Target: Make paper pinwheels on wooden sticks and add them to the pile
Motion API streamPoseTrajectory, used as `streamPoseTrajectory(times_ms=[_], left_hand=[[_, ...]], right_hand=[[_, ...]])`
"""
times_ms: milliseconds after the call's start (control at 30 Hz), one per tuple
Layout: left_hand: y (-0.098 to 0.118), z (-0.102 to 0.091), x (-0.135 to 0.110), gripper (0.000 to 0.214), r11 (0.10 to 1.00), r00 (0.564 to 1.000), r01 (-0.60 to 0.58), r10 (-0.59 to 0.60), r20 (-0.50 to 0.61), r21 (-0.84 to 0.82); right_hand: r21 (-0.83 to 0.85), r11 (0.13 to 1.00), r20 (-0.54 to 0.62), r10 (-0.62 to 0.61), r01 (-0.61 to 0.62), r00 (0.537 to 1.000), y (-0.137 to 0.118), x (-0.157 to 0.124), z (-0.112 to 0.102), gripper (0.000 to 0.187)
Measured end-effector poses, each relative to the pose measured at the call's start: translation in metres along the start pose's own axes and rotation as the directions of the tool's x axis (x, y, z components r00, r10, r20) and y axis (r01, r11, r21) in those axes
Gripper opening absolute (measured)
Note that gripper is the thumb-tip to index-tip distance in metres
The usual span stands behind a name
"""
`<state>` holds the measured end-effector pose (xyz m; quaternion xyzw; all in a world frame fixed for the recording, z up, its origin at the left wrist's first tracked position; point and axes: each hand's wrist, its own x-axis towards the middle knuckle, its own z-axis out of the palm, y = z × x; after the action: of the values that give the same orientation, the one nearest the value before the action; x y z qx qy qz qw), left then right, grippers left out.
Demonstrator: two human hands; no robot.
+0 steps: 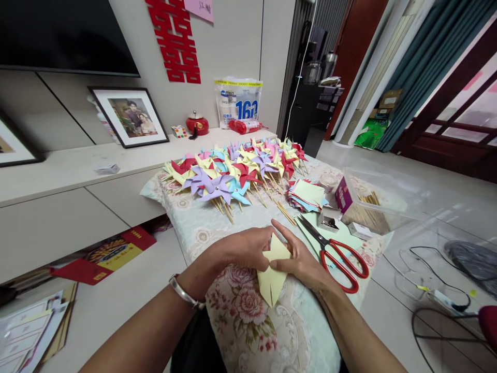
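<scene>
Together, both hands [252,248] [302,260] holding yellow paper [271,277], bag [237,103] marked "160".

I see pale yellow on my folded paper [272,284] at lower centre, lavender, red, cream-yellow, pink and sky blue on the pinwheels [213,189] mid-frame, and pink roses with green leaves across my tabletop [250,308]. My scissors [324,240], right of centre, pair red handles with dark blades; my bracelet [182,291], lower left, is silver.

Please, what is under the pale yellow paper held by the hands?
Past the lower edges of the pale yellow, slitted paper piece, the pale fabric tablecloth with pink roses shows. Whatever lies directly beneath the paper is covered and cannot be seen.
</scene>
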<state>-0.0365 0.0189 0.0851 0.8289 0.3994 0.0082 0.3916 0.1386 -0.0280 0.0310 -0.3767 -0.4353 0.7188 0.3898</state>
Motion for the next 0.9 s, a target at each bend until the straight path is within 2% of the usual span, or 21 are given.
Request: streamPoseTrajectory(times_ms=[133, 200, 233, 300, 367, 400, 433, 500, 533, 600, 733, 900], left_hand=[[-0.005, 0.003, 0.003, 0.040, 0.997, 1.000, -0.005, 0.003, -0.020, -0.073], [-0.011, 0.007, 0.002, 0.048, 0.971, 0.998, 0.029, -0.042, -0.051, -0.236], [-0.014, 0.010, 0.000, 0.054, 0.929, 0.994, 0.049, -0.083, -0.077, -0.367], [-0.020, 0.017, -0.004, 0.060, 0.776, 0.965, 0.008, -0.172, -0.199, -0.631], [-0.023, 0.026, -0.009, 0.059, 0.622, 0.901, -0.058, -0.304, -0.309, -0.781], [-0.022, 0.031, -0.011, 0.056, 0.536, 0.870, -0.084, -0.372, -0.324, -0.840], [-0.020, 0.037, -0.012, 0.051, 0.454, 0.856, -0.100, -0.414, -0.309, -0.885], [-0.013, 0.049, -0.013, 0.038, 0.334, 0.884, -0.118, -0.395, -0.252, -0.935], [-0.009, 0.055, -0.012, 0.031, 0.290, 0.887, -0.152, -0.382, -0.260, -0.945], [-0.001, 0.064, -0.009, 0.023, 0.271, 0.854, -0.151, -0.449, -0.263, -0.951], [0.007, 0.072, -0.001, 0.014, 0.243, 0.870, -0.170, -0.419, -0.261, -0.955], [0.006, 0.075, 0.004, 0.012, 0.239, 0.840, -0.144, -0.484, -0.246, -0.960]], right_hand=[[-0.054, 0.998, -0.049, -0.040, 0.037, 0.998, 0.000, -0.001, 0.001, 0.105], [-0.098, 0.993, -0.105, -0.072, 0.062, 0.992, 0.002, -0.002, 0.000, 0.102], [-0.105, 0.992, -0.134, -0.089, 0.075, 0.987, 0.003, -0.002, 0.000, 0.101], [-0.083, 0.991, -0.178, -0.123, 0.109, 0.976, 0.005, 0.000, -0.002, 0.102], [-0.033, 0.987, -0.211, -0.158, 0.155, 0.965, 0.009, 0.002, -0.003, 0.104], [-0.016, 0.983, -0.232, -0.180, 0.181, 0.956, 0.010, 0.003, -0.004, 0.105], [-0.008, 0.978, -0.254, -0.203, 0.208, 0.946, 0.011, 0.003, -0.004, 0.105], [-0.017, 0.970, -0.290, -0.239, 0.245, 0.927, 0.012, 0.004, -0.004, 0.105], [-0.033, 0.967, -0.301, -0.251, 0.253, 0.920, 0.012, 0.004, -0.004, 0.104], [-0.066, 0.964, -0.308, -0.266, 0.259, 0.913, 0.012, 0.003, -0.003, 0.101], [-0.122, 0.959, -0.305, -0.280, 0.254, 0.910, 0.011, 0.001, -0.002, 0.096], [-0.168, 0.953, -0.295, -0.291, 0.250, 0.910, 0.012, 0.003, -0.003, 0.093]])
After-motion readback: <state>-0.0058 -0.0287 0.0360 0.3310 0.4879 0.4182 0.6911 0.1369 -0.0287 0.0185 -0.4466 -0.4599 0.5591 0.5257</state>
